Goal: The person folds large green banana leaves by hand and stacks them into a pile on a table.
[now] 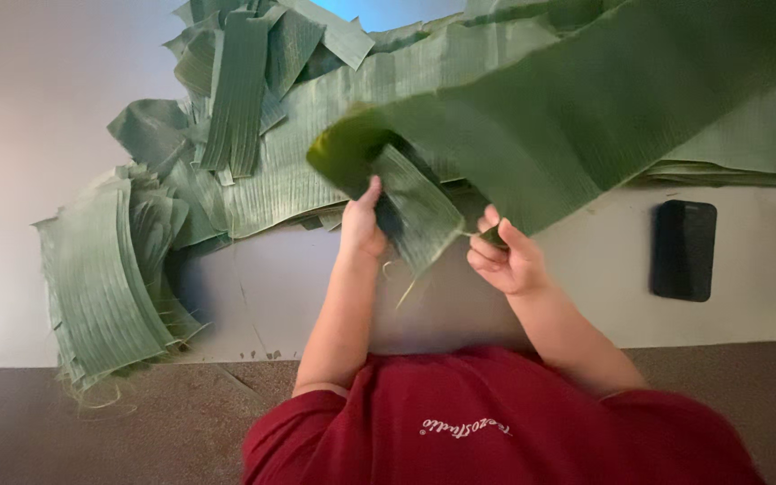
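A red shirt is seen nearest. Above it, the left hand is closed on a folded banana leaf strip, while the right hand is pinched shut on the strip's torn edge. A black phone lies right; cut leaf stacks are piled beyond.

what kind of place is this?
Probably a home or small workshop floor where leaves are prepared by hand: heaps of cut banana-leaf strips, a stacked pile of trimmed pieces, and a dark phone lying on the pale floor.
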